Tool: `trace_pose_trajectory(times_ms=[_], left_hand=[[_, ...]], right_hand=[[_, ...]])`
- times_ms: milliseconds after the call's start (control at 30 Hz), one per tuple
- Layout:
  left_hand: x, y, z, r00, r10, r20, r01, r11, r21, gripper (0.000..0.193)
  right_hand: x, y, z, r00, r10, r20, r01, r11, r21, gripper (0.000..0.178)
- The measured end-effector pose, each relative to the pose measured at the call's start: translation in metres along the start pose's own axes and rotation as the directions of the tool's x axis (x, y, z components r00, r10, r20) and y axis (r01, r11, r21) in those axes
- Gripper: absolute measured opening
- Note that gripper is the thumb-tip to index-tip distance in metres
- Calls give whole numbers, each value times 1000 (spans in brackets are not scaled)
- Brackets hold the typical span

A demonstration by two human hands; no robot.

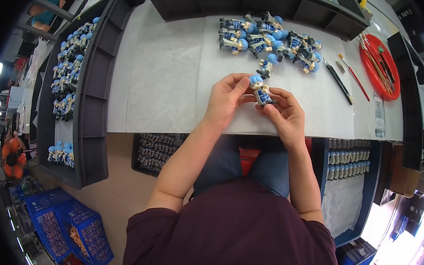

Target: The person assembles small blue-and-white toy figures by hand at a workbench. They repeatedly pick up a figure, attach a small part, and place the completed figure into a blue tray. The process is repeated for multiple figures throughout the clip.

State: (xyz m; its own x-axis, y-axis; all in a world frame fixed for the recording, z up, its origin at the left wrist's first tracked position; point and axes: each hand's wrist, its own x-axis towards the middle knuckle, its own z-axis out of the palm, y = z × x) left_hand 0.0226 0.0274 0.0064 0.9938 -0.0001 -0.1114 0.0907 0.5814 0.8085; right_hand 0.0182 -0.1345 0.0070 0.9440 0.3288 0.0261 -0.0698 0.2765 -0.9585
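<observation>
Between my two hands, over the near part of the white-covered table point(171, 74), is a small figurine point(261, 92) with blue hair and blue-and-white clothes. My left hand point(227, 98) pinches it at the head with thumb and fingers. Around its lower end, by the dark feet, close the thumb and fingers of my right hand point(286, 114). Just beyond lies a single figurine point(267, 65) of the same kind. Farther back is a loose heap of similar figurines point(259, 35), lying on their sides and backs.
A dark tray of figurines point(70, 66) stands at the left. Right of the heap lie a black craft knife point(339, 82), a red brush point(358, 79) and a red dish point(396, 80) of brushes. Below right, a tray point(340, 207) holds rows of figurines.
</observation>
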Motion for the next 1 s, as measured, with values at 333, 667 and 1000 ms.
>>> trace_pose_trajectory(times_ms=[333, 667, 1000], left_hand=[[-1, 0, -6, 1000, -1, 23, 1, 1000, -3, 23], [-3, 1, -6, 997, 38, 64, -48, 985, 165, 24], [-4, 4, -5, 997, 8, 80, -9, 1000, 7, 26]], right_hand=[[0, 0, 2, 999, 28, -18, -29, 999, -41, 45], [-1, 5, 0, 998, -61, -18, 60, 996, -73, 46], [-2, 9, 1, 985, -149, -90, 144, 988, -61, 40]])
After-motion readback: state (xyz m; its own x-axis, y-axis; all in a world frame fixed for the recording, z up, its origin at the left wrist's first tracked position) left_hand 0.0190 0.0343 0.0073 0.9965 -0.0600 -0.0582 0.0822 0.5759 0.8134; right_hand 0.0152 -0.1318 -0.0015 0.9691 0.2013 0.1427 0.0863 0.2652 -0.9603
